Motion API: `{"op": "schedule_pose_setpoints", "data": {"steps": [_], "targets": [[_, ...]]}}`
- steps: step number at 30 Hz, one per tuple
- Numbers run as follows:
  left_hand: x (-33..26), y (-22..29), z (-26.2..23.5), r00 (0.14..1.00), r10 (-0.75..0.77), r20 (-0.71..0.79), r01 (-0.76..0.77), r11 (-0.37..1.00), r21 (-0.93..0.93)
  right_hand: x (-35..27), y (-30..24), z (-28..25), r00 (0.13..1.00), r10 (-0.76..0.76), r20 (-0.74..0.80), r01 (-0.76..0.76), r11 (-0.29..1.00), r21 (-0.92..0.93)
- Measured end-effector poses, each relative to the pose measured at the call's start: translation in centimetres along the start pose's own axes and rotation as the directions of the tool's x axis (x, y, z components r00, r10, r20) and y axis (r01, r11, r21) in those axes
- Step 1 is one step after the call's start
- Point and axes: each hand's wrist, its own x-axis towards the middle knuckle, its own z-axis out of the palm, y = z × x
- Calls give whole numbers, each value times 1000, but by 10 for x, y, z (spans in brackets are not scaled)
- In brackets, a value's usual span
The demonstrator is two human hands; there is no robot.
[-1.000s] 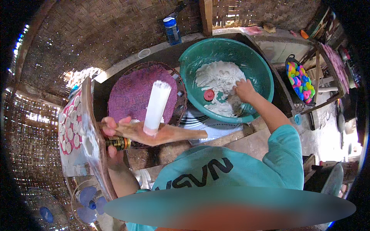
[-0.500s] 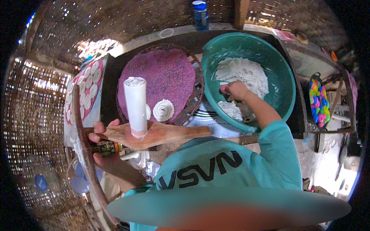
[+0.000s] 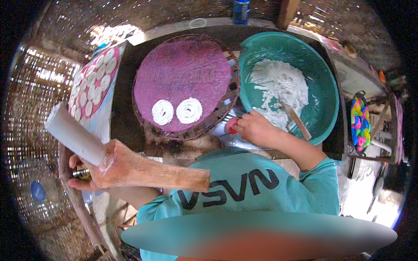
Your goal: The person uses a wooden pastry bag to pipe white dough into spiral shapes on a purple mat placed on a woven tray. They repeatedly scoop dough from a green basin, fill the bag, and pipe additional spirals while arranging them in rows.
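Two white spiral coils are seen side by side on one round purple mat, near its front edge; the mat is laid over a woven tray on the dark tabletop. One large teal basin is set just right of the mat, and white dough is heaped inside it, with one wooden stick leaned through the dough toward the rim. To the left, one patterned board is covered with many small white discs, too many to be counted surely. One blue bottle is stood at the back.

The left hand is curled shut around a wooden press, from which one white tube is angled up and to the left. The right hand is held at the near rim of the basin, its fingers closed on a small pink piece, which is touching the tray's edge.
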Motion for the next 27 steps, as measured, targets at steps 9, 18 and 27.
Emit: {"op": "schedule_pose_setpoints", "data": {"steps": [9,18,27], "targets": [[1,65,-40,1000,-16,13,12,972,236,-110,101,-3,434,887,159,-766,456,-453],[10,48,-38,997,-81,4,80,992,100,-106,82,-78,548,795,259,-632,597,-494],[22,11,-17,987,-22,-158,44,990,137,-124,121,-8,514,816,265,-729,578,-367]]}}
